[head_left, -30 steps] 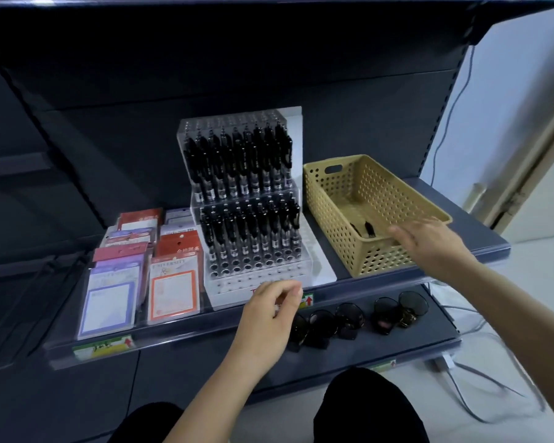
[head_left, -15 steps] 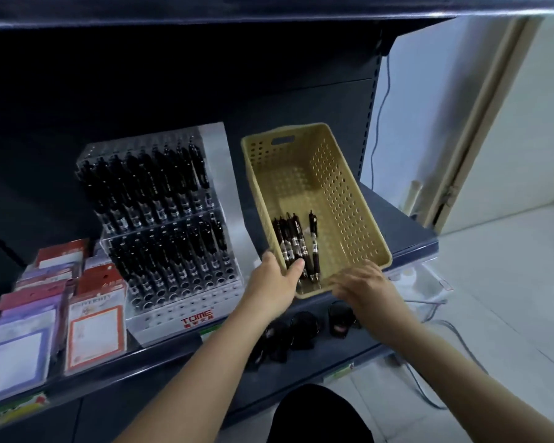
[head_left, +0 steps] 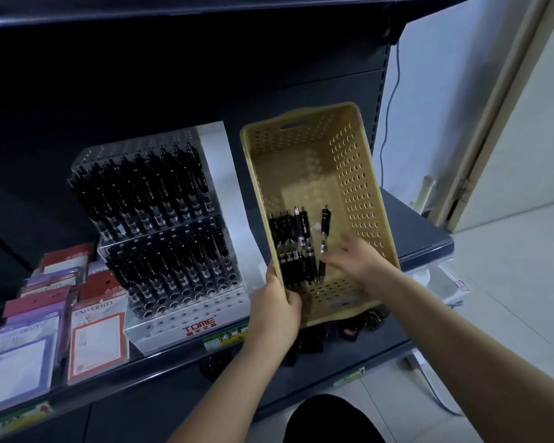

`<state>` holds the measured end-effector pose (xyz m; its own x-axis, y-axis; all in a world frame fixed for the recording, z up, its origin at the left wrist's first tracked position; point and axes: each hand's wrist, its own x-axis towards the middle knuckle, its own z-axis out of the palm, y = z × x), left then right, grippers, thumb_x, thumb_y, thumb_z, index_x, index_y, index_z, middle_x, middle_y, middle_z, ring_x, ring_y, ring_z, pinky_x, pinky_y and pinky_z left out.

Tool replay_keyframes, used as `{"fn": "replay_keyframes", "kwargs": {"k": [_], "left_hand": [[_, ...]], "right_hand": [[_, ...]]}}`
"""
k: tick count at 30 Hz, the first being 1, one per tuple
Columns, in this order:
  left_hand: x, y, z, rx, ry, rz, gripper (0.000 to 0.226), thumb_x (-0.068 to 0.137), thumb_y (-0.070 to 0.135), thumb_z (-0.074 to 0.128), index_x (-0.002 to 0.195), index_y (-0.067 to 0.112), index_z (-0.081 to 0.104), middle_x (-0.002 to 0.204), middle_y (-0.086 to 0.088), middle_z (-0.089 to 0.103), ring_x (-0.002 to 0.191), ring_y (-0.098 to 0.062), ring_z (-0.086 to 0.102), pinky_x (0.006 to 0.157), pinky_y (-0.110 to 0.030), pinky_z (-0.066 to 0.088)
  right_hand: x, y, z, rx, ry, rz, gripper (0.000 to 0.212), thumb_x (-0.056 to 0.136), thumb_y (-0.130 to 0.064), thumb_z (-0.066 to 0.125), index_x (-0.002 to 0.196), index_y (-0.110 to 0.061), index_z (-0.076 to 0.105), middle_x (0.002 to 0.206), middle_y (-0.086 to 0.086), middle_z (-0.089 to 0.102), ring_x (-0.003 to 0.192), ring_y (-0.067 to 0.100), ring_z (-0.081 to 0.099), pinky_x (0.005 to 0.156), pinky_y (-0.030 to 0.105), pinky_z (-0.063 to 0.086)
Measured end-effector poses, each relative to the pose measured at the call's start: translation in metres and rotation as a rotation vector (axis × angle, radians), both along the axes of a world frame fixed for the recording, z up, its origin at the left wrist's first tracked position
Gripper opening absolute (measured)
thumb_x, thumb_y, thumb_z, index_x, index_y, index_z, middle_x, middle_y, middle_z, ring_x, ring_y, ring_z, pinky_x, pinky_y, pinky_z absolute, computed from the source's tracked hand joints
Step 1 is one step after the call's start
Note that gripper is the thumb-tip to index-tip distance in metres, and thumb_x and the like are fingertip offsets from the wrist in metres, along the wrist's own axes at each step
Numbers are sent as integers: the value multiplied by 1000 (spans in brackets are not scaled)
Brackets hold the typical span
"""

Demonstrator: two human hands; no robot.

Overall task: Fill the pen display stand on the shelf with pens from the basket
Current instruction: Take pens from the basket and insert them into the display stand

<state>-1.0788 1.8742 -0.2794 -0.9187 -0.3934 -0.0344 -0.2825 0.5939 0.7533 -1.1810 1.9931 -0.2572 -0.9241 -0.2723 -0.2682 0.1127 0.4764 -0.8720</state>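
A yellow perforated basket (head_left: 355, 174) is tipped toward me at the shelf's front edge, with several black pens (head_left: 296, 247) gathered at its near left corner. My left hand (head_left: 277, 311) grips the basket's near left rim. My right hand (head_left: 354, 259) is inside the basket with fingers spread, just right of the pens and holding nothing. To the left stands the clear tiered pen display stand (head_left: 173, 238), most holes filled with black pens; its lowest front rows show bare holes.
Packets of cards and notepads (head_left: 61, 318) lie left of the stand. Dark sunglasses (head_left: 311, 340) sit on the lower shelf under the basket. The grey shelf edge (head_left: 429, 247) ends at the right, beside a white wall, cable and door frame.
The basket has been pulled forward and tilted toward me, sliding the pens to its near end. My left hand took its rim; my right hand moved from the front rim into the basket.
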Motion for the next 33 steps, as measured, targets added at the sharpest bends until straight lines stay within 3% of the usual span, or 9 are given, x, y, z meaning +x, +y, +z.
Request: {"fn": "replay_keyframes", "kwargs": {"k": [2, 5, 7, 11, 15, 18, 21, 25, 33], "left_hand": [[2, 2, -2, 3, 9, -1, 53, 93, 9, 43, 142, 14, 27, 80, 1, 57, 75, -21, 64, 65, -38, 56], [-1, 2, -3, -26, -10, 8, 54, 93, 11, 42, 143, 15, 23, 76, -3, 56, 67, -20, 61, 60, -34, 53], [-3, 2, -3, -45, -21, 14, 54, 93, 11, 42, 144, 16, 23, 74, -2, 55, 67, -19, 60, 59, -33, 51], [-4, 2, -3, -50, -36, 2, 58, 92, 10, 42, 145, 21, 18, 82, -5, 60, 73, -22, 62, 66, -36, 54], [-5, 0, -2, -31, -29, -10, 61, 92, 9, 42, 146, 22, 17, 85, -3, 60, 75, -21, 61, 68, -34, 52], [-5, 0, -1, -19, -31, -19, 59, 93, 9, 41, 146, 21, 17, 82, -1, 59, 76, -21, 62, 69, -35, 53], [-4, 1, -1, -30, -38, -15, 59, 93, 10, 41, 145, 21, 17, 76, 3, 54, 75, -21, 62, 68, -34, 53], [-4, 1, -1, -36, -41, -9, 59, 91, 9, 41, 145, 20, 19, 72, 2, 52, 76, -24, 62, 67, -35, 52], [-6, 0, -2, -13, -30, -7, 56, 90, 7, 41, 142, 20, 25, 71, 1, 52, 65, -21, 56, 55, -29, 44]], "right_hand": [[-8, -10, 1, 12, -6, -37, 46, 88, -9, 61, 129, 3, 43, 119, 17, 59, 115, 34, 55, 94, 39, 46], [-11, -27, -6, -24, 50, -31, 21, 82, -6, 67, 99, -14, 59, 96, 7, 68, 90, 23, 66, 69, 23, 51], [-10, -38, -13, -44, 120, -31, 27, 76, -3, 70, 83, -25, 56, 85, 0, 68, 79, 16, 66, 58, 19, 49], [-8, -53, -23, -92, 107, 0, 42, 69, -6, 74, 96, -24, 47, 95, 6, 68, 89, 23, 65, 82, 40, 54], [-6, -65, -31, -35, 67, 36, 19, 68, -13, 66, 85, -12, 57, 90, 12, 70, 87, 30, 66, 82, 45, 54], [-9, -67, -35, -37, 44, 31, 25, 65, -21, 63, 89, -16, 64, 89, 10, 70, 86, 28, 66, 81, 41, 55], [-7, -65, -33, -50, 12, 65, 13, 75, -12, 61, 88, -13, 64, 87, 9, 69, 83, 24, 64, 76, 35, 53], [-4, -65, -34, -151, -71, 75, 19, 78, -6, 59, 97, -7, 62, 84, 9, 66, 78, 23, 63, 70, 31, 52], [4, -63, -29, -300, -116, 105, 22, 84, 8, 49, 79, -11, 60, 70, 3, 61, 65, 14, 57, 58, 19, 48]]}}
